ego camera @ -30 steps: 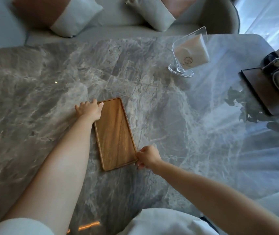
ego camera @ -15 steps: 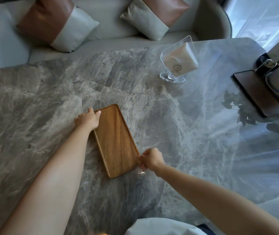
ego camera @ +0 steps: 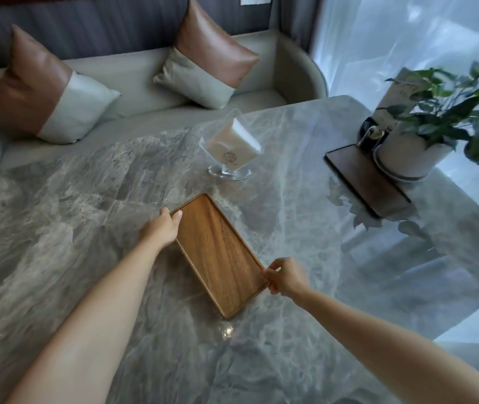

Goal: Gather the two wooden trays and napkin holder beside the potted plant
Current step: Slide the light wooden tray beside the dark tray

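A light wooden tray [ego camera: 218,255] lies at a slant on the grey marble table [ego camera: 86,228], held at two opposite corners. My left hand [ego camera: 162,228] grips its far left corner and my right hand [ego camera: 286,277] pinches its near right corner. A clear napkin holder [ego camera: 231,150] with white napkins stands beyond the tray. A dark wooden tray [ego camera: 363,177] lies at the right, touching the white pot of the potted plant [ego camera: 413,153].
A beige bench with two brown-and-cream cushions [ego camera: 206,62] runs along the table's far side. A small dark object [ego camera: 371,135] sits behind the dark tray by the pot. The table's right edge meets a bright window with sheer curtains.
The light tray has turned and shifted toward the right with both hands on it. My view has lifted, so the plant and bench now show.
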The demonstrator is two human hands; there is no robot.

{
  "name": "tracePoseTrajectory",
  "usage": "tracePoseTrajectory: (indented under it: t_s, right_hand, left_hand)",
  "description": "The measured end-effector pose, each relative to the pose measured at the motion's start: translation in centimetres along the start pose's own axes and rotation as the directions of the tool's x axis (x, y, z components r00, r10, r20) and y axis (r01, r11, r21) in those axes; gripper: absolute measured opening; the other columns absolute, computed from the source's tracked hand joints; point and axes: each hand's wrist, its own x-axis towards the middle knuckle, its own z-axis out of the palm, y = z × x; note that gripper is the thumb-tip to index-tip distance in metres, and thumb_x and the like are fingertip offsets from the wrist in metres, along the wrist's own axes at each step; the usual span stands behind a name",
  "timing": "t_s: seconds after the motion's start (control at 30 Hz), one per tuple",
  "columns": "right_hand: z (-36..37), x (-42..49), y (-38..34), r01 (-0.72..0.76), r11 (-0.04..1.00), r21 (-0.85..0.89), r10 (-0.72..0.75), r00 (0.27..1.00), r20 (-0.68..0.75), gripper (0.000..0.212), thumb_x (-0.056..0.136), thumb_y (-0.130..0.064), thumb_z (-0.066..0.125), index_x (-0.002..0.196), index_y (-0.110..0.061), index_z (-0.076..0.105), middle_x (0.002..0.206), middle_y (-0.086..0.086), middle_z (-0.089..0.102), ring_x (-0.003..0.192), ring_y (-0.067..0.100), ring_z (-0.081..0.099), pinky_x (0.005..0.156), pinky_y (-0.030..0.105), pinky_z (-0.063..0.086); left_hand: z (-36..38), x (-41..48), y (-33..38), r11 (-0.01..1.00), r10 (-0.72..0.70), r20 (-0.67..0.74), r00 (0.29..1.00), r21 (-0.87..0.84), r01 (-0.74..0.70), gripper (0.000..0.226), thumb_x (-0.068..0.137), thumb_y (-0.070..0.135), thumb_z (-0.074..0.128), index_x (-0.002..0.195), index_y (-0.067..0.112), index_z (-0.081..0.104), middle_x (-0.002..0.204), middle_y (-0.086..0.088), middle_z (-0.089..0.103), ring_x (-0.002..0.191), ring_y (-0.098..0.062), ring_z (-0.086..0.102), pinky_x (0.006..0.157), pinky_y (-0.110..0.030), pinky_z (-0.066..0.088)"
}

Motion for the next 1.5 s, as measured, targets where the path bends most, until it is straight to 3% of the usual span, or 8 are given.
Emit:
tracePoseTrajectory:
  t_s: [0.27,0.4,0.53,0.63,0.93,1.17,1.5]
  right_hand:
    - [-9.7,3.0,5.2,-0.043,0.999,0.003,0.043,0.994,-0.101,0.028,0.088,-0.021,0.058,0.06,-0.02,0.054,0.041,-0.002,0.057,0.037,0.007,0.053,0.04,0.014,0.04]
    - [-14.0,5.0,7.1,-0.085,0.996,0.01,0.086,0.988,-0.131,0.03,0.087,-0.023,0.059,0.058,-0.021,0.054,0.045,0.001,0.058,0.045,0.012,0.055,0.055,0.029,0.048]
    - [-17.4,7.0,8.3,-0.107,0.994,0.033,0.111,0.981,-0.157,0.032,0.086,-0.022,0.06,0.054,-0.022,0.053,0.065,0.009,0.065,0.067,0.023,0.061,0.075,0.041,0.056]
    - [-19.7,8.7,9.1,-0.114,0.992,0.052,0.122,0.976,-0.18,0.03,0.085,-0.021,0.061,0.057,-0.023,0.052,0.079,0.016,0.071,0.079,0.03,0.067,0.08,0.047,0.055]
    - [-23.5,13.1,9.5,-0.109,0.99,0.086,0.123,0.976,-0.18,0.025,0.088,-0.021,0.058,0.064,-0.016,0.053,0.082,0.022,0.071,0.083,0.035,0.067,0.081,0.046,0.055]
    - [-24.6,14.4,9.8,-0.121,0.989,0.083,0.135,0.971,-0.196,0.028,0.088,-0.022,0.057,0.062,-0.019,0.045,0.088,0.023,0.069,0.082,0.035,0.066,0.077,0.05,0.055]
    - [-24.5,14.9,10.2,-0.109,0.994,0.026,0.112,0.974,-0.199,0.02,0.089,-0.02,0.054,0.071,-0.014,0.046,0.091,0.022,0.067,0.084,0.036,0.064,0.076,0.046,0.055]
  left_hand:
    - [3.4,0.4,13.4,0.995,0.097,0.035,0.995,0.02,-0.098,0.051,0.098,0.039,0.024,0.13,0.002,0.037,0.132,-0.028,0.05,0.122,-0.042,0.046,0.099,-0.047,0.038]
    - [5.2,1.4,19.2,0.992,0.123,0.043,0.991,0.037,-0.124,0.051,0.098,0.038,0.023,0.132,0.002,0.036,0.132,-0.028,0.049,0.123,-0.041,0.045,0.1,-0.047,0.038]
    - [6.8,2.9,23.5,0.99,0.131,0.048,0.99,0.044,-0.134,0.052,0.098,0.038,0.023,0.132,0.001,0.036,0.134,-0.028,0.048,0.123,-0.042,0.045,0.101,-0.048,0.037]
    - [7.9,4.5,26.6,0.989,0.136,0.065,0.989,0.043,-0.139,0.051,0.098,0.038,0.023,0.13,0.001,0.038,0.133,-0.027,0.049,0.122,-0.041,0.046,0.1,-0.047,0.038]
    - [9.1,8.5,32.0,0.994,0.103,0.099,0.99,0.014,-0.105,0.055,0.098,0.038,0.024,0.137,0.001,0.031,0.137,-0.027,0.044,0.126,-0.042,0.042,0.104,-0.047,0.036]
    - [10.1,10.2,33.4,0.995,0.094,0.109,0.99,0.003,-0.095,0.052,0.098,0.037,0.026,0.133,0.001,0.036,0.136,-0.028,0.046,0.125,-0.042,0.043,0.103,-0.044,0.036]
    - [10.8,10.5,34.5,0.996,0.077,0.147,0.986,0.042,-0.084,0.057,0.097,0.04,0.025,0.137,-0.001,0.029,0.141,-0.028,0.04,0.129,-0.042,0.039,0.106,-0.046,0.034]
